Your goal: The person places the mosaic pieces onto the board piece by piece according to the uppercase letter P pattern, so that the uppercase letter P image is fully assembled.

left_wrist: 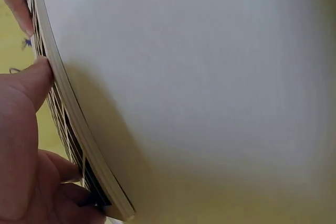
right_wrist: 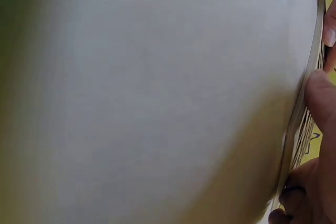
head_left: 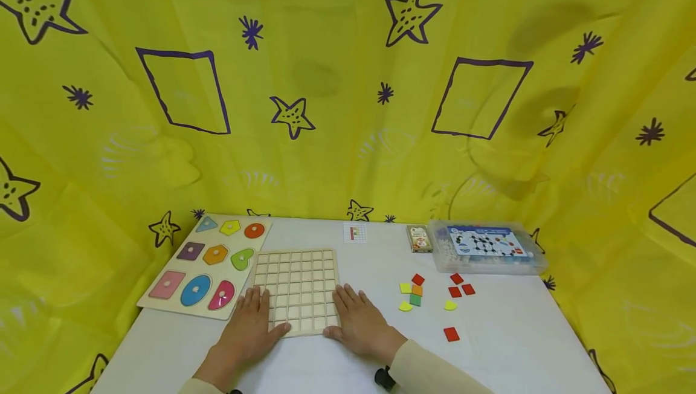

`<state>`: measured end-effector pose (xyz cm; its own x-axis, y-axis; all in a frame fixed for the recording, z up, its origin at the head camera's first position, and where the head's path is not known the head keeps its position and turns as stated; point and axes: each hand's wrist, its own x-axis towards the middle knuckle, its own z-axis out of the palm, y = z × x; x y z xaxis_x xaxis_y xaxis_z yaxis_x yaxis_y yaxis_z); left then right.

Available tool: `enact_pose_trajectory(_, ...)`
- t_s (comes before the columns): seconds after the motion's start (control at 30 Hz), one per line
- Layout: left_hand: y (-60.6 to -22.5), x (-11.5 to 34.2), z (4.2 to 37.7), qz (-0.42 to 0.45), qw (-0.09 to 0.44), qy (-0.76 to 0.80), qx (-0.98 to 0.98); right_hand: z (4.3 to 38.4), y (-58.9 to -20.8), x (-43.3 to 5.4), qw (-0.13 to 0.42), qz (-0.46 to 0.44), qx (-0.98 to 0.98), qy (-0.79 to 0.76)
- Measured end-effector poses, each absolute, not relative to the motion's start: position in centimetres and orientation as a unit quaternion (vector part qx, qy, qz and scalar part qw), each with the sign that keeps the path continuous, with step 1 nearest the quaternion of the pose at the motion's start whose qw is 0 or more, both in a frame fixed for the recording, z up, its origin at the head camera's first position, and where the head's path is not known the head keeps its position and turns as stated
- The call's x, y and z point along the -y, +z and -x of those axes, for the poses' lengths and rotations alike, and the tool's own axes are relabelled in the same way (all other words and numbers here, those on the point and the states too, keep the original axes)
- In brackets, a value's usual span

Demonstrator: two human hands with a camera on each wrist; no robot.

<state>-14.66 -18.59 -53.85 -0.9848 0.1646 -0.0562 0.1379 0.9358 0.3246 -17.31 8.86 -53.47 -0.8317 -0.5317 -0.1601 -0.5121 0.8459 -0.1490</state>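
A square wooden grid board (head_left: 300, 285) with rows of recessed cells lies flat on the white table. My left hand (head_left: 247, 324) rests along its left side, fingers straight and pointing away, thumb (left_wrist: 39, 74) at the front edge. Along the right side lies my right hand (head_left: 361, 324), its fingers likewise extended and its thumb (right_wrist: 317, 93) against the front edge. Both wrist views show the board's edge side-on with fingers touching it. Beside my left fingers is a shape puzzle board (head_left: 174, 306) with coloured knobbed pieces, partly overlapped by that hand.
Right of the board lie several loose tiles: red (head_left: 451, 334), green (head_left: 415, 300), orange (head_left: 417, 290) and yellow (head_left: 405, 287). At the back stand a small card box (head_left: 419, 239) and a clear plastic case (head_left: 530, 264). A printed card (head_left: 355, 233) lies behind the board.
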Motion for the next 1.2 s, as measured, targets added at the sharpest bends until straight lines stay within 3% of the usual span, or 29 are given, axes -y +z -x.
enact_pose_trajectory(0.67,-54.2,11.5,13.7,-0.16,0.061,0.192,-0.966,12.5,-53.7,-16.7,0.105,0.203,-0.965,-0.125)
enact_pose_trajectory(1.2,-53.3,18.9,18.7,-0.281,0.104,0.191,-0.935,12.7,-53.9,-17.1,0.114,0.213,-0.96,-0.144)
